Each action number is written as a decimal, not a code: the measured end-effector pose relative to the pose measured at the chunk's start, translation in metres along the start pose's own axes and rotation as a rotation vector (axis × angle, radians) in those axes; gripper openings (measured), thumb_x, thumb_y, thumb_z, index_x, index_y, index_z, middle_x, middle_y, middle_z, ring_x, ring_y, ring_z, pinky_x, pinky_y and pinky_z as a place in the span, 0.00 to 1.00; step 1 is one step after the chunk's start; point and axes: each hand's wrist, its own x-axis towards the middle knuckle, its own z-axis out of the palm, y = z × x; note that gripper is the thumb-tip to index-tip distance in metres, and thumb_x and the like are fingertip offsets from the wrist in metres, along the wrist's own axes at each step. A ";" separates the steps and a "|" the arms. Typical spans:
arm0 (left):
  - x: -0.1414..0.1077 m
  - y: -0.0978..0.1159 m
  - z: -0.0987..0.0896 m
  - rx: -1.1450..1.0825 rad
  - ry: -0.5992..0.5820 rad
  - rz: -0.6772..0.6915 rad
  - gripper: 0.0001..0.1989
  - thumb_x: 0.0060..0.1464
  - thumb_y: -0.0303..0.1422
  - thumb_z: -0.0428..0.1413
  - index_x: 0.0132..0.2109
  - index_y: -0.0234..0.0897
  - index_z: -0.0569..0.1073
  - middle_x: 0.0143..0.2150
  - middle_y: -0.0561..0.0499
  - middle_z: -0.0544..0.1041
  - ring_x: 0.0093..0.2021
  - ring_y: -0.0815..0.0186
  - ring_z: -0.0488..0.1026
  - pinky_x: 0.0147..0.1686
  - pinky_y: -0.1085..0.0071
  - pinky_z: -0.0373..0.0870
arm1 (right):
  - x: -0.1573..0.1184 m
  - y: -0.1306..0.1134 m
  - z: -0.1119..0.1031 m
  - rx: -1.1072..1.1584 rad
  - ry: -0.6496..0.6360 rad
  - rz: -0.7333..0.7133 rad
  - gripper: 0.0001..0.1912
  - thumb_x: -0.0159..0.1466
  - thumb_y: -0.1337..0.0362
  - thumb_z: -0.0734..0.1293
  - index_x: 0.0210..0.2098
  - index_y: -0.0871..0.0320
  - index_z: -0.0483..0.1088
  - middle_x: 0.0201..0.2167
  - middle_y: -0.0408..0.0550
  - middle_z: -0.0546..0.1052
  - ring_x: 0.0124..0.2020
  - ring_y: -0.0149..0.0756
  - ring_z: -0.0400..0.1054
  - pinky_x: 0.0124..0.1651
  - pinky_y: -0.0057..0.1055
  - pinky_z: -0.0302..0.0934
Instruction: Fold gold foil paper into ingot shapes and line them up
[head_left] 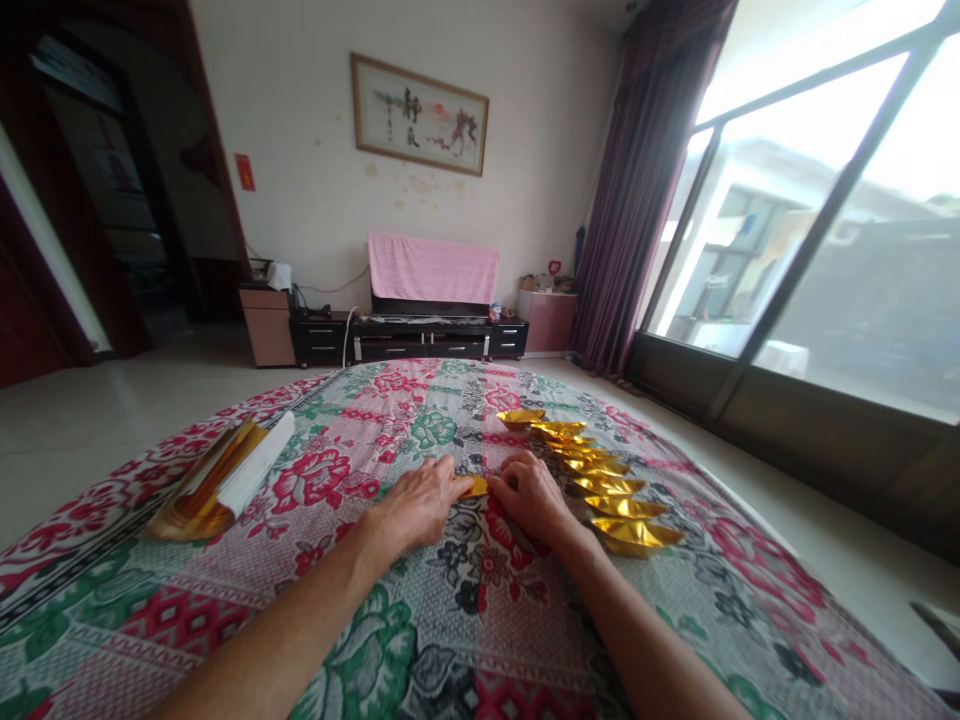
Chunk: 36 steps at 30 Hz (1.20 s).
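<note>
The small piece of shiny gold paper (474, 487) is near the centre of the frame, low over the round table's floral cloth of red, green and grey (322, 600), between the two hands. Its long axis seems to run from left to right across the frame, one end toward each hand; which end is the front, I cannot tell. The bare left hand (424, 500) grasps its left end with the fingertips, and the knuckles are bent. The bare right hand (531, 495) has its fingers curled inward, with the thumb and the forefinger at the right end; whether they pinch the paper or only touch it, I cannot tell. In the left part of the frame, a folded wrapper of stiff white paper (262, 460) lies slantwise on the cloth, and loose gold-and-brown paper sheets (217, 480) are gathered against it. The long black cabinet (394, 348) in the upper middle has its drawers closed, so their content is hidden. The piece in the hands looks narrow, flat and bright yellow-gold, though the fingers cover much of it. Just right of the right hand, boat-shaped gold paper pieces (628, 506) stand in a slanting row, glossy, creased, with pointed ends directed roughly left and right.
</note>
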 end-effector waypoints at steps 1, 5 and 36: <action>0.000 0.000 0.000 0.001 -0.003 -0.002 0.27 0.47 0.22 0.44 0.53 0.49 0.62 0.41 0.47 0.63 0.41 0.60 0.62 0.33 0.69 0.62 | 0.000 0.000 0.000 -0.011 -0.004 0.003 0.15 0.57 0.58 0.63 0.19 0.59 0.66 0.29 0.45 0.69 0.34 0.31 0.62 0.41 0.27 0.53; 0.001 0.000 -0.001 0.007 -0.013 -0.007 0.26 0.49 0.23 0.44 0.54 0.49 0.61 0.42 0.47 0.63 0.41 0.60 0.62 0.34 0.68 0.62 | 0.002 -0.003 0.001 -0.076 0.006 0.034 0.14 0.57 0.58 0.63 0.19 0.59 0.65 0.27 0.45 0.68 0.33 0.31 0.61 0.42 0.29 0.52; 0.000 0.003 -0.007 0.029 -0.056 -0.030 0.22 0.48 0.22 0.43 0.50 0.44 0.64 0.43 0.46 0.62 0.41 0.61 0.64 0.34 0.69 0.62 | 0.003 -0.014 -0.004 0.177 -0.042 -0.150 0.04 0.55 0.68 0.63 0.29 0.58 0.70 0.27 0.43 0.69 0.27 0.27 0.62 0.33 0.24 0.55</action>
